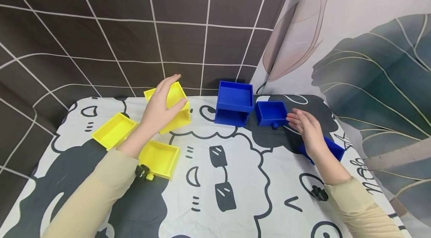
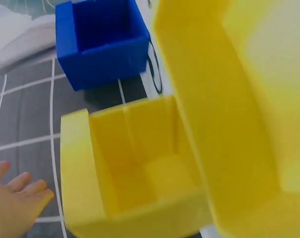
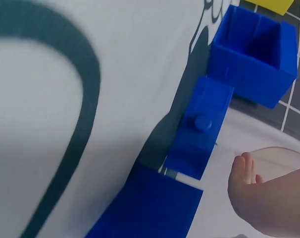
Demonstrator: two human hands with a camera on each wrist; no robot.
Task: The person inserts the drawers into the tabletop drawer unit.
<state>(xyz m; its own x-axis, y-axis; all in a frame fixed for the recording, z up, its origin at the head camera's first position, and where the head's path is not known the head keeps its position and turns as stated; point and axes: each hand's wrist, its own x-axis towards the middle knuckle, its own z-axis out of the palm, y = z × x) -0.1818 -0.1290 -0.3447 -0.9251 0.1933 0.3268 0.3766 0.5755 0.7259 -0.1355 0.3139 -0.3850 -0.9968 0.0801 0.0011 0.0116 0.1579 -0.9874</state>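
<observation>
Yellow, plastic-looking box (image 1: 180,120) stands by our left hand (image 1: 158,109), spread wide and empty, in the head view; our right hand (image 1: 311,135), fingers extended, grips nothing beside a shallow, knobbed blue tray (image 1: 270,110). Left wrist: the box gapes, squared, thin-walled. Right wrist: tray and hollow blue box (image 3: 251,79) sit close, perhaps colour-grouped.

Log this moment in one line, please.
left hand: empty, by yellow cabinet | right hand: empty, near blue drawer | yellow drawers: out, on cloth
</observation>
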